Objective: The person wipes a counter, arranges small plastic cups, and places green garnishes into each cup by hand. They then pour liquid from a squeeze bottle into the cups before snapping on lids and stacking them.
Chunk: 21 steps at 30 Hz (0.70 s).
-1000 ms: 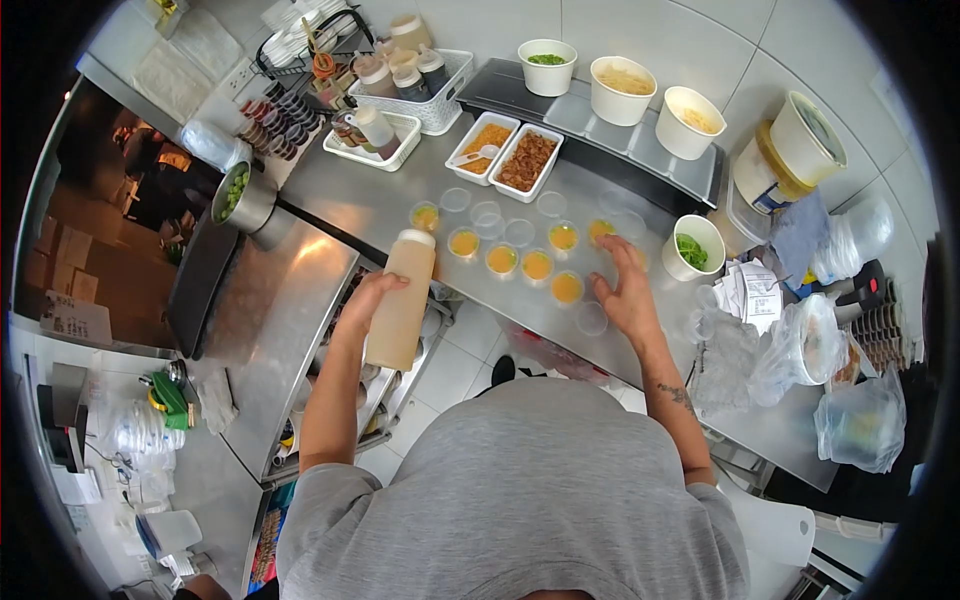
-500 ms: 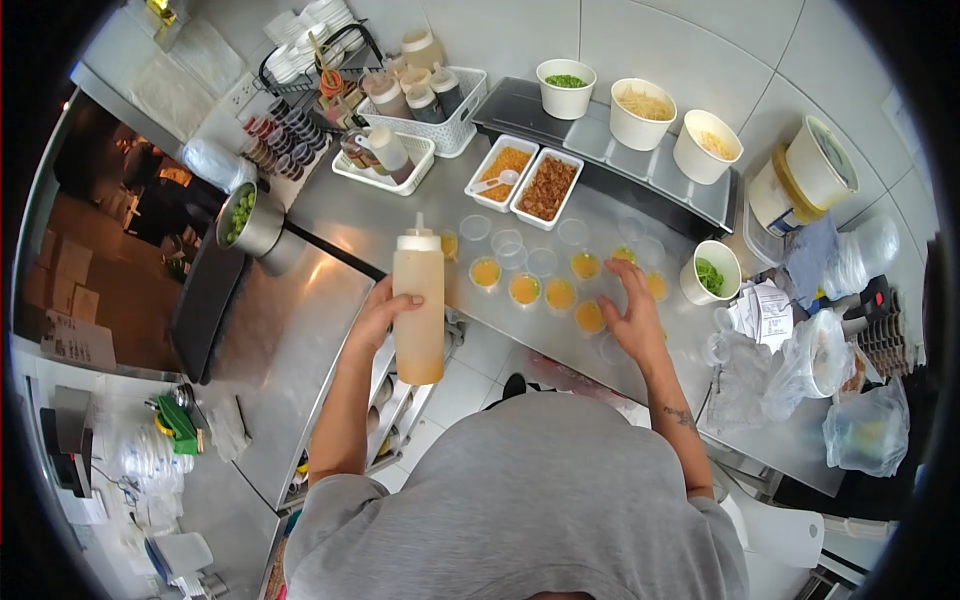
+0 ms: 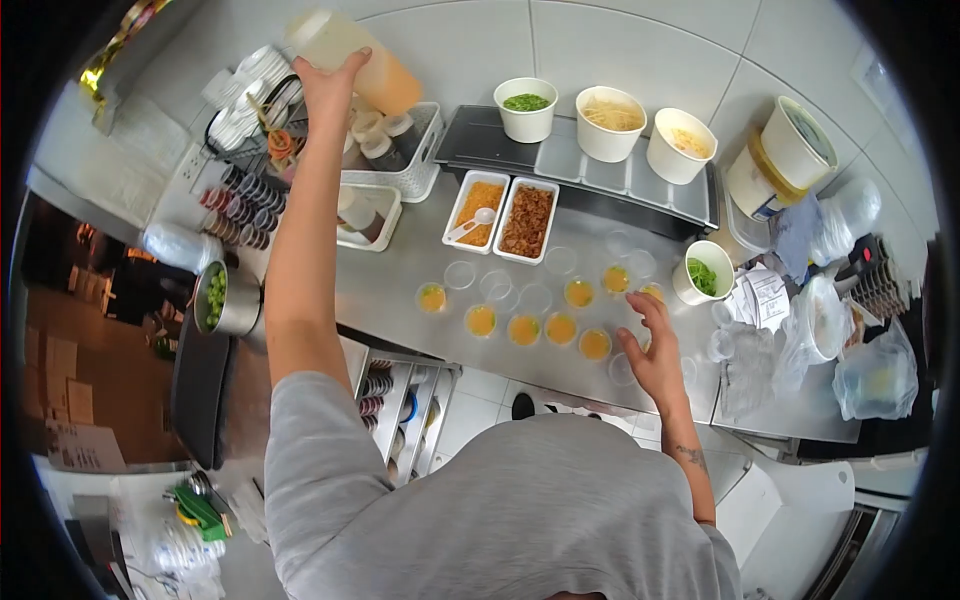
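Note:
High at the upper left, my left hand [image 3: 330,88] grips a large translucent squeeze bottle [image 3: 372,68] of orange-yellow liquid. The bottle is tilted, its orange end pointing down to the right, above the white basket. Over the right part of the steel counter hovers my right hand [image 3: 654,352], fingers apart and nothing in it. Close to it stand several small clear cups with yellow-orange sauce, such as this sauce cup [image 3: 595,345]. Other clear cups [image 3: 534,298] among them look unfilled.
A white basket [image 3: 428,150] of sauce bottles stands at the back left. Two white trays hold orange bits [image 3: 480,208] and brown crumbled topping [image 3: 526,222]. Behind are white tubs [image 3: 528,125] on a raised shelf. A tub of greens [image 3: 700,275] and plastic bags [image 3: 868,378] lie rightward.
My left hand has carried the squeeze bottle from the counter's front edge up and away to the back left, tilting it. My right hand remains open over the cups.

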Each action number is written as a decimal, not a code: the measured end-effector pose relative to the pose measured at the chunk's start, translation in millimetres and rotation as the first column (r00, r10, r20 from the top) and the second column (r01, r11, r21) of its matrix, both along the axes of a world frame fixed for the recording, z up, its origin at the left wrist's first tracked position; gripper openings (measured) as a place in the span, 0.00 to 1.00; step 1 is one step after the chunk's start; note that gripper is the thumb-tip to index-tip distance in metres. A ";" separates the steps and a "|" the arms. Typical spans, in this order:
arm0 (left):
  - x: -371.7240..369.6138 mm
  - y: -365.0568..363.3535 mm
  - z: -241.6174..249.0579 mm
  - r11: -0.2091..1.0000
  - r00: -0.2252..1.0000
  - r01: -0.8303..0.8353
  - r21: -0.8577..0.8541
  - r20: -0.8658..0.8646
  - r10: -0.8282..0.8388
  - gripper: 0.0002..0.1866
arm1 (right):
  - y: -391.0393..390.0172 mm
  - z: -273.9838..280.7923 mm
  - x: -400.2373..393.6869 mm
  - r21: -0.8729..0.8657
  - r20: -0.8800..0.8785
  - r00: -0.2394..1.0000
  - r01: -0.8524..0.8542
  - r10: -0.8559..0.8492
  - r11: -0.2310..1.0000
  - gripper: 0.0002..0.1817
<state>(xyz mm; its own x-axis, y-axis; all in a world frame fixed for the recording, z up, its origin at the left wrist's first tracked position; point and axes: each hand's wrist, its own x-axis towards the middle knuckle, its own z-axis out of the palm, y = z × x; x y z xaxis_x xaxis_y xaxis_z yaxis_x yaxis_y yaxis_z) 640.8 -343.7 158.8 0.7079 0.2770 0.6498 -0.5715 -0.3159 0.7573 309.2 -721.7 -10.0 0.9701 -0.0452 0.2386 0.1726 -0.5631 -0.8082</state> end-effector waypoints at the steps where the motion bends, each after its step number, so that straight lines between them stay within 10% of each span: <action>1: 21.9 1.0 -6.1 0.998 0.998 -0.062 0.029 0.000 0.062 0.43 | -2.9 3.2 -5.6 0.002 -0.019 0.999 0.035 -0.035 0.999 0.25; 11: 94.4 3.9 -68.4 0.878 0.915 -0.329 0.348 -0.113 0.388 0.45 | -38.5 -8.5 -51.1 0.001 -0.088 0.952 0.293 -0.292 0.956 0.23; 15: 77.0 -8.3 -81.6 0.612 0.762 -0.388 0.689 -0.135 0.634 0.46 | -41.3 -6.0 -46.7 0.020 -0.092 0.961 0.264 -0.261 0.964 0.24; 21: 53.1 -24.0 -68.2 0.561 0.672 -0.340 0.755 -0.223 0.706 0.36 | -37.3 7.9 -32.7 0.076 -0.017 0.986 0.167 -0.166 0.983 0.23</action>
